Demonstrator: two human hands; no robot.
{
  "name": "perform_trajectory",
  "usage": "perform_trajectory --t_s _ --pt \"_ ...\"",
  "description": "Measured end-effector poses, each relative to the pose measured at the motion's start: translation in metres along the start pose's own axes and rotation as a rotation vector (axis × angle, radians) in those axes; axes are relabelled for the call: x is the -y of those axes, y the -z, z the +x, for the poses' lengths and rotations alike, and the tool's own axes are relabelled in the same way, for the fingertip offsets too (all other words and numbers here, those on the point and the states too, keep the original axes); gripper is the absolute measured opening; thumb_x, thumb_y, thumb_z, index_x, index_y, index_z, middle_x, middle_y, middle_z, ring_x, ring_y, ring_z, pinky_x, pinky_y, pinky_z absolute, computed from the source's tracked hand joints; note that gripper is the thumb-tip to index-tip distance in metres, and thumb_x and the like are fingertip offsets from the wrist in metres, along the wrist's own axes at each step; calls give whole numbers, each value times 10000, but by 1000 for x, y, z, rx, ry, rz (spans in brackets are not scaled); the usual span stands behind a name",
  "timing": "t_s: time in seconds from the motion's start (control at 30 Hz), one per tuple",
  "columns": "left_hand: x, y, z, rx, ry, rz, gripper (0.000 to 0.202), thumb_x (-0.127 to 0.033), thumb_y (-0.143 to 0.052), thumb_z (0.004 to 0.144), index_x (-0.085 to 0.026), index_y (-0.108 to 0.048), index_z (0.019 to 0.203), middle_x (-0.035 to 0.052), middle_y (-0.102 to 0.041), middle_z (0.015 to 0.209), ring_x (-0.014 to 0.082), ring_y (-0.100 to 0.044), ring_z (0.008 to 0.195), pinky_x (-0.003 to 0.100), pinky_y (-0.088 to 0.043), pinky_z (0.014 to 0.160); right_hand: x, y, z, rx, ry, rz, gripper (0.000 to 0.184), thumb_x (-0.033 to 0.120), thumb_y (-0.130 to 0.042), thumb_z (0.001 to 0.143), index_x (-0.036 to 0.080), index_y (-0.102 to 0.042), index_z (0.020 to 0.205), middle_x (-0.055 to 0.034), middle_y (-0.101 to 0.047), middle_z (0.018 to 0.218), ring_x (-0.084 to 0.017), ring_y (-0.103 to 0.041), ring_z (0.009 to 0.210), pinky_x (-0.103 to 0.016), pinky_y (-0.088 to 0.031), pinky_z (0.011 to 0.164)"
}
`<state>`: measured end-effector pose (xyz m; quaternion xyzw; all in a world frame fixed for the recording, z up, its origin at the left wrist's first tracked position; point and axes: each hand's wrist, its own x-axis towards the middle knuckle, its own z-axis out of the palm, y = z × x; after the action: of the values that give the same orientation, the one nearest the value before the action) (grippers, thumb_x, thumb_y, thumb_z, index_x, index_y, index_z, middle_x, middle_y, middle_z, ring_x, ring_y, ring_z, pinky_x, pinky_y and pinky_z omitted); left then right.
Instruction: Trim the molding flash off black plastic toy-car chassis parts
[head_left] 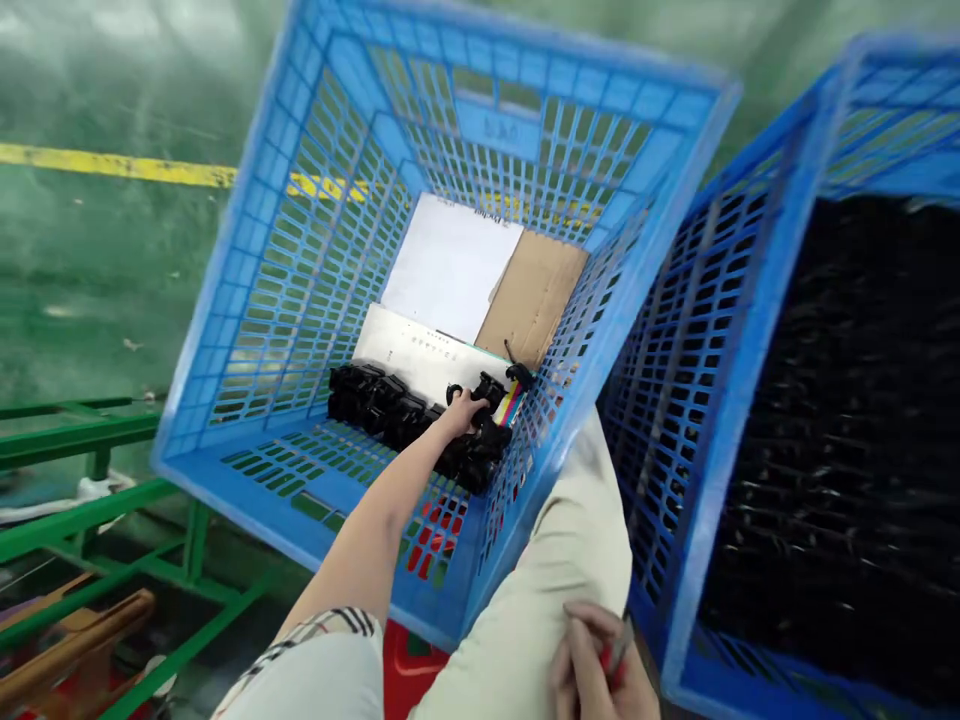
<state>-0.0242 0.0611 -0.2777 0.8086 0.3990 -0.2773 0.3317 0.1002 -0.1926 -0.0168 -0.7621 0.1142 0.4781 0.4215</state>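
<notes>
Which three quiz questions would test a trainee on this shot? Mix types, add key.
1. Which hand reaches into the blue crate with brown cardboard on its bottom?
2. True or false: the black parts in that crate fill it to the rim.
3. The floor line is: (a) red, (b) yellow, (c) white.

Key: 1. The left hand. 2. False; they lie low, at the near side. 3. b.

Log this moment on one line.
left grip: on black parts, blue crate | right grip: holding small red-and-grey object | adjacent crate: black pieces
</notes>
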Motion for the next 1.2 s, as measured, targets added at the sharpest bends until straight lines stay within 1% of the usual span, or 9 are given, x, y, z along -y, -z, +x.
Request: perform_trajectory --t_s 0.23,0.4,0.53,0.67,0.77,0.87,0.93,1.07,1.2 --pt "-49 75 -100 -240 27 -75 588 -221 -712 629 -221 -550 1194 80 -572 1010 267 -571 1012 411 -446 929 20 23 -43 53 206 76 415 541 -628 769 163 -556 923 79 -508 487 -36 -327 245 -153 -201 262" --pt "-121 148 -185 -416 -254 -68 538 -256 -616 718 -230 -445 1227 58 -606 1094 199 -608 1018 360 -492 928 2 72 -108 -25 401 110 367 525 -538 833 172 -557 934 73 -526 507 -27 -296 259 -165 -155 286" --pt "-217 214 -240 -516 -671 -208 480 -403 -615 703 -261 -467 1137 55 -605 1099 274 -607 1033 479 -491 947 -15 137 -164 -138 604 36 260 421 -462 895 184 -567 872 54 -556 488 -66 -444 371 -172 -351 404" --pt "-380 242 -313 -485 -1099 -223 477 -444 -658 649 -354 -509 1093 -11 -594 1129 312 -582 1071 509 -461 984 -26 235 -230 -372 761 17 235 384 -420 920 201 -562 875 39 -587 520 -82 -517 443 -189 -433 506" --pt "-512 211 -398 -337 -1410 -86 450 -388 -649 666 -279 -521 1084 13 -605 1095 267 -597 1020 447 -485 948 -45 308 -282 -682 786 128 255 433 -450 899 203 -560 900 36 -586 554 -59 -421 340 -184 -340 367" --pt "-624 148 -471 -197 -1674 -1 490 -307 -664 666 -185 -518 1118 78 -607 1091 244 -583 1007 406 -473 936 -75 366 -318 -925 787 329 309 493 -505 856 199 -560 934 46 -556 558 -52 -377 302 -193 -280 316" --pt "-681 98 -507 -153 -1752 68 502 -233 -684 641 -178 -534 1118 74 -615 1037 226 -579 943 381 -483 894 -101 394 -331 -1004 766 431 359 538 -516 836 198 -558 944 52 -540 556 -56 -368 294 -203 -269 308" --pt "-752 7 -554 -202 -1749 323 533 -159 -681 642 -238 -583 1159 80 -540 1012 246 -521 957 402 -458 912 -149 437 -342 -1147 676 482 355 534 -509 839 197 -567 934 46 -554 590 -62 -395 311 -219 -322 346" --pt "-790 -52 -575 -251 -1749 495 539 -159 -654 676 -291 -587 1194 95 -476 1105 293 -500 1030 468 -422 949 -174 472 -335 -1204 634 529 330 502 -491 858 200 -569 965 31 -583 669 -62 -441 348 -223 -385 406"
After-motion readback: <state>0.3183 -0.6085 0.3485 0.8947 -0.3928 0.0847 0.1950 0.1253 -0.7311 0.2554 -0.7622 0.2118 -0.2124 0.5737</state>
